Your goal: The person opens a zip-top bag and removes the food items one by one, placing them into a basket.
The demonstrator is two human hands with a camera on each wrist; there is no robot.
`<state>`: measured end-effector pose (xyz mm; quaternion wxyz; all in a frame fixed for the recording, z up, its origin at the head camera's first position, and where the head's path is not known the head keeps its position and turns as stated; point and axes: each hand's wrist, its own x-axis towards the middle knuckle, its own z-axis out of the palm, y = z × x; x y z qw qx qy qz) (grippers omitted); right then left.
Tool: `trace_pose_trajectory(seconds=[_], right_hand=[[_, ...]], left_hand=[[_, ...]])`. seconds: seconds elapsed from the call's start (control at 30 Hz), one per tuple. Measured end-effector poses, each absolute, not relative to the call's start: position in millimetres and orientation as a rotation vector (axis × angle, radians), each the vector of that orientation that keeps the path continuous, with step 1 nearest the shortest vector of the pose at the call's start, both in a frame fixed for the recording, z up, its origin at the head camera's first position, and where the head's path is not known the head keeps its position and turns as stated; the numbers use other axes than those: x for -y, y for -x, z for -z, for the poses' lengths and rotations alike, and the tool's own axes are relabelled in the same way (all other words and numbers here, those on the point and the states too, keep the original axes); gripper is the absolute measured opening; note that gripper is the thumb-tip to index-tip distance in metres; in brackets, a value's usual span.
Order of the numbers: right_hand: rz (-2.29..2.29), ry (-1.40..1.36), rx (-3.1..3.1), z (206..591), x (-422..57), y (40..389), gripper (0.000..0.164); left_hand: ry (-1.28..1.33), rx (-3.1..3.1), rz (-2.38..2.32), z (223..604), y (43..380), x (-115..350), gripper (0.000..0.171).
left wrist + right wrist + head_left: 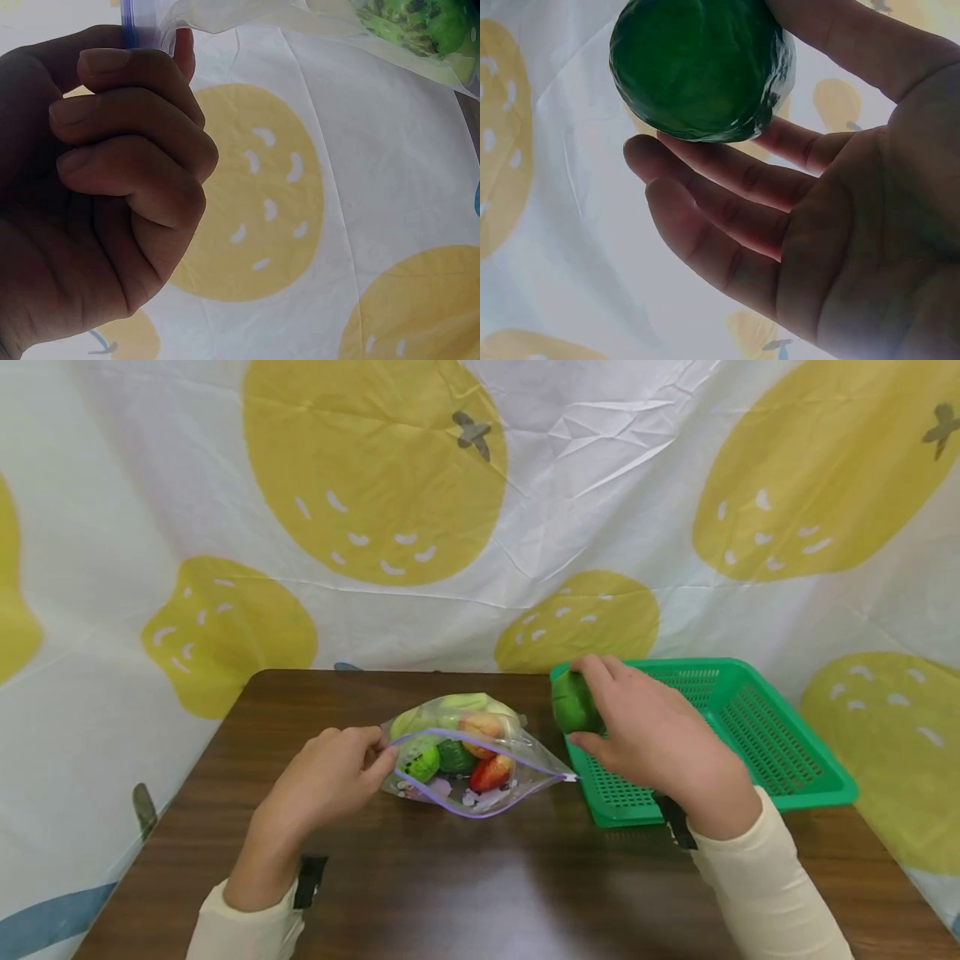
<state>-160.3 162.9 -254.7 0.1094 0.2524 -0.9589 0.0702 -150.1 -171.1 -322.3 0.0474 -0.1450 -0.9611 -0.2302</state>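
A clear zip bag [525,752] with a purple zip edge lies with its mouth open on the table. In it are a red strawberry [491,773], a bumpy bright green piece [422,763], a dark green piece [455,757], an orange-red fruit [482,732] and something pale green at the back. My left hand [333,781] pinches the bag's left end between thumb and index finger; the other fingers [135,112] are curled. Over the left side of the green basket, my right hand [648,727] holds a glossy green vegetable shaped like a bell pepper [573,703], thumb against one side.
The green plastic basket [817,777], with perforated walls, stands at the right of the brown wooden table [450,893]. Its left edge is close to the bag's zip slider [570,777]. Behind the table hangs a white cloth [570,510] printed with yellow fruit.
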Motion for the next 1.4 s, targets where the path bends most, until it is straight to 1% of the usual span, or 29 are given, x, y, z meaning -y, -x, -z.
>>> trace_pose_trajectory(seconds=[0.1,0.27,0.33,0.43,0.57,0.7,0.8,0.87,1.1,1.23,1.4], right_hand=[[-0.163,-0.756,2.835,248,-165,166,0.064],[-0.05,-0.791,2.888,243,-169,179,0.051],[0.013,-0.809,2.913,242,-170,184,0.048],[0.096,-0.827,2.955,243,-172,193,0.051],[0.156,-0.825,3.002,248,-176,209,0.059],[0.166,-0.838,3.062,263,-181,224,0.06],[0.147,-0.835,3.144,277,-184,234,0.058],[0.135,-0.83,3.191,284,-185,239,0.061],[0.129,-0.856,3.296,300,-190,259,0.062],[0.136,-0.885,3.351,309,-190,266,0.073],[0.039,-0.913,3.398,322,-190,271,0.067]], left_hand=[[0.43,2.939,0.701,322,150,171,0.022],[0.439,2.951,0.718,322,150,172,0.022],[0.441,2.954,0.72,322,150,172,0.022],[0.428,2.959,0.716,323,150,172,0.022],[0.416,2.968,0.712,323,151,172,0.022],[0.423,2.969,0.719,322,150,172,0.023],[0.432,2.966,0.718,322,150,171,0.023],[0.434,2.963,0.714,322,150,171,0.023],[0.419,2.968,0.713,324,150,171,0.023],[0.417,2.969,0.71,324,150,172,0.023],[0.431,2.965,0.71,322,150,172,0.023]])
